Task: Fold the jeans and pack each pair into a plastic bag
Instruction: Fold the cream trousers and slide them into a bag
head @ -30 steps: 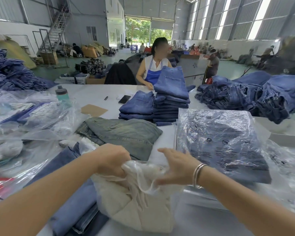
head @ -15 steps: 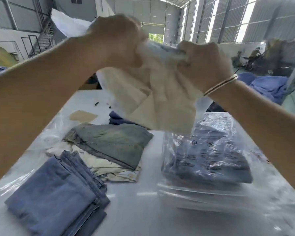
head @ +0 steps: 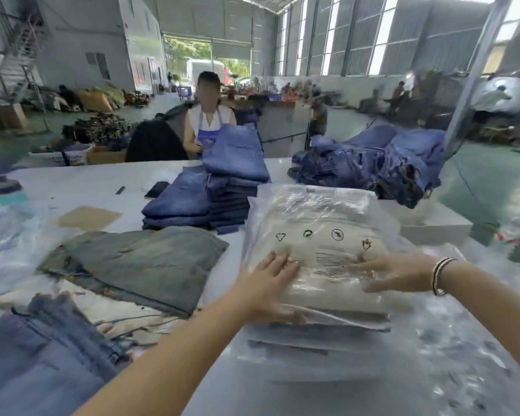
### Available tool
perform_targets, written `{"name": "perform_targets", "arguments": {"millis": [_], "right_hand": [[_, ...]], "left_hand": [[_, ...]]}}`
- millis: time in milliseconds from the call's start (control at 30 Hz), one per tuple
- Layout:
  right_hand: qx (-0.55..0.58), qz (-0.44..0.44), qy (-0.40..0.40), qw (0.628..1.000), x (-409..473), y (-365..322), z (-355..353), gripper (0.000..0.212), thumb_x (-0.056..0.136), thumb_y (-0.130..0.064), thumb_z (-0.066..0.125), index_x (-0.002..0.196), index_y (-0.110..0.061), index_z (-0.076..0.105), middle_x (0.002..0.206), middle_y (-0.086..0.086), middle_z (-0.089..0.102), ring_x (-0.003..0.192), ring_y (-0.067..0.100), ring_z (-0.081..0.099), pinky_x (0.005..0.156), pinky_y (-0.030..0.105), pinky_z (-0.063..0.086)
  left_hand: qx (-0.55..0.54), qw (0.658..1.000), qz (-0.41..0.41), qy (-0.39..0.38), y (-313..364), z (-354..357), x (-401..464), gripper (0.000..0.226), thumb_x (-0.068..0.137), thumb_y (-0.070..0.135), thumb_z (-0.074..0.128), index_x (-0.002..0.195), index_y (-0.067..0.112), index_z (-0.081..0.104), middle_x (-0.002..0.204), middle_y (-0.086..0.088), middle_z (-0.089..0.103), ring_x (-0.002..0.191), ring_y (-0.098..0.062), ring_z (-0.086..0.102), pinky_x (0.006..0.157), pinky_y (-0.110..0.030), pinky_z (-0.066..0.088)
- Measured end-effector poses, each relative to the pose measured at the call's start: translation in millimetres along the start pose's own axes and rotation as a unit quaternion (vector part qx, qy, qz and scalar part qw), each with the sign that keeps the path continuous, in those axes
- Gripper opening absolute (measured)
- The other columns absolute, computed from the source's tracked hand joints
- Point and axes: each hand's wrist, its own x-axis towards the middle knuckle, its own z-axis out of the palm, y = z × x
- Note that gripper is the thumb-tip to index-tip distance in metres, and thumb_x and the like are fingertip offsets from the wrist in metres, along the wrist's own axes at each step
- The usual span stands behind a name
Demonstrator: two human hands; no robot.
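Hands flat on a bagged pair of cream jeans (head: 321, 259) right of centre: the left hand (head: 270, 277) presses its near-left part with fingers straight, the right hand (head: 394, 271) lies on its right side, fingers spread and relaxed. That plastic bag (head: 312, 202) tops a stack of bagged pairs (head: 306, 346). Left of it lie grey-green folded jeans (head: 138, 262), and blue folded jeans (head: 42, 355) fill the lower left corner. Behind the bag stands a tall pile of blue jeans (head: 222, 193), with a person in a blue apron (head: 207, 127) beyond it. A loose heap of denim (head: 373, 163) occupies the upper right of the white table (head: 87, 175). A bottle (head: 8, 190) stands at the left edge.
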Motion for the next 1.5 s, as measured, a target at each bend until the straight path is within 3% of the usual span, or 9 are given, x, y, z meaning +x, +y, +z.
{"name": "perform_targets", "arguments": {"millis": [100,167,300,533,733,1000,1167,1333,1500], "right_hand": [[0.136,0.029,0.275,0.951,24.7,4.4,1.4,0.049,0.091,-0.05,0.051,0.132,-0.024,0.054,0.136,0.002,0.052,0.121,0.02,0.05,0.097,0.028,0.036],[0.156,0.045,0.341,0.926,44.8,-0.2,3.5,0.054,0.09,-0.053,0.05,0.138,-0.028,0.047,0.138,0.006,0.046,0.126,0.025,0.044,0.101,0.035,0.036],[0.124,0.087,0.242,0.958,87.4,-13.3,24.7,0.072,0.083,-0.076,0.027,0.147,-0.046,0.015,0.157,-0.004,0.008,0.145,0.02,0.006,0.114,0.06,0.011],[0.112,0.102,0.277,0.949,115.0,-9.3,47.2,0.067,0.082,-0.079,0.017,0.143,-0.056,0.006,0.16,-0.007,-0.004,0.147,0.017,-0.004,0.111,0.065,0.01],[0.133,0.099,0.264,0.95,117.2,-0.9,49.7,0.062,0.086,-0.073,0.024,0.143,-0.054,0.011,0.16,-0.006,0.003,0.147,0.017,0.0,0.112,0.064,0.012],[0.069,0.105,0.218,0.968,125.3,-7.1,36.1,0.097,0.064,-0.091,0.001,0.148,-0.044,0.013,0.159,0.007,0.012,0.146,0.025,0.009,0.115,0.054,0.017],[0.037,0.146,0.189,0.97,117.6,-63.5,-4.1,0.059,0.087,-0.058,0.035,0.14,-0.031,0.039,0.152,0.007,0.029,0.136,0.031,0.032,0.109,0.06,0.023],[0.082,-0.032,0.366,0.926,100.7,-202.5,33.0,0.056,0.09,-0.043,0.052,0.142,-0.028,0.036,0.158,0.003,0.014,0.142,0.021,0.023,0.109,0.065,0.002],[0.027,-0.164,0.192,0.967,123.1,-303.1,115.5,0.042,0.092,-0.046,0.045,0.133,-0.038,0.043,0.159,-0.003,0.006,0.147,0.016,-0.001,0.107,0.062,-0.016]], "left_hand": [[-0.067,0.998,-0.003,0.02,0.8,0.7,12.6,0.115,0.056,0.095,0.029,0.152,0.035,0.009,0.161,0.008,-0.008,0.148,-0.018,-0.002,0.12,-0.041,0.007],[-0.113,0.991,-0.017,0.069,0.2,-3.9,18.0,0.103,0.063,0.091,0.019,0.15,0.036,0.022,0.161,0.006,0.002,0.147,-0.019,0.005,0.118,-0.035,0.003],[-0.126,0.983,-0.089,0.096,-3.1,3.8,28.8,0.07,0.084,0.075,0.031,0.147,0.046,0.02,0.161,0.01,-0.007,0.147,-0.019,-0.007,0.116,-0.055,0.002],[-0.1,0.981,-0.11,0.122,2.4,34.9,36.3,0.064,0.089,0.069,0.028,0.147,0.048,0.009,0.158,0.015,-0.021,0.146,-0.017,-0.02,0.113,-0.062,0.001],[-0.214,0.97,-0.082,0.077,-2.8,21.1,35.6,0.061,0.092,0.065,0.034,0.147,0.047,0.017,0.159,0.016,-0.012,0.146,-0.013,-0.017,0.114,-0.061,-0.007],[-0.241,0.962,-0.067,0.108,-34.5,60.8,-44.6,0.055,0.099,0.051,0.034,0.149,0.048,0.011,0.154,0.023,-0.011,0.145,-0.003,-0.009,0.118,-0.032,0.003],[-0.202,0.965,-0.125,0.112,-63.0,94.6,-108.3,0.052,0.102,0.045,0.032,0.15,0.045,0.011,0.16,0.012,0.002,0.147,-0.008,-0.004,0.118,-0.03,0.003],[-0.105,0.962,-0.243,0.072,-110.9,124.2,-171.1,0.059,0.099,0.037,0.042,0.152,0.027,0.018,0.16,0.005,0.007,0.148,-0.016,0.002,0.118,-0.033,0.007],[-0.058,0.935,-0.348,0.034,-149.5,144.7,-225.0,0.059,0.096,0.032,0.042,0.151,0.028,0.021,0.161,0.001,0.007,0.148,-0.02,0.002,0.117,-0.047,0.012]]}}
